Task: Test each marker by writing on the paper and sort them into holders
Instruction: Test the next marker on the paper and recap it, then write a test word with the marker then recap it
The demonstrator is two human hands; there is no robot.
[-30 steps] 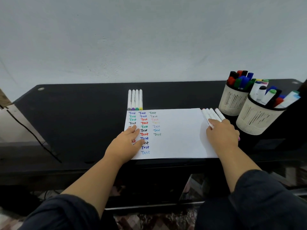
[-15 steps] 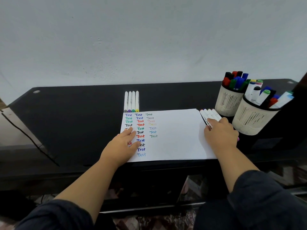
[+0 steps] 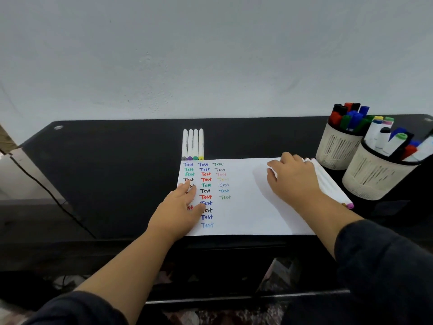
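Resting flat on the paper (image 3: pixel 243 207), the left hand (image 3: pixel 180 207) fingers lie straight; right hand (image 3: pixel 293 179) fingers curl around white markers (image 3: pixel 328 184).

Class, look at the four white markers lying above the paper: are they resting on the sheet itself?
No: the four white markers lie side by side on the black table, just beyond the paper's far edge.

Plain pale grey wall (image 3: pixel 210 55) behind a glossy black table (image 3: pixel 105 160), black cable (image 3: pixel 46 191) trailing down at left, patterned floor (image 3: pixel 210 317) below.
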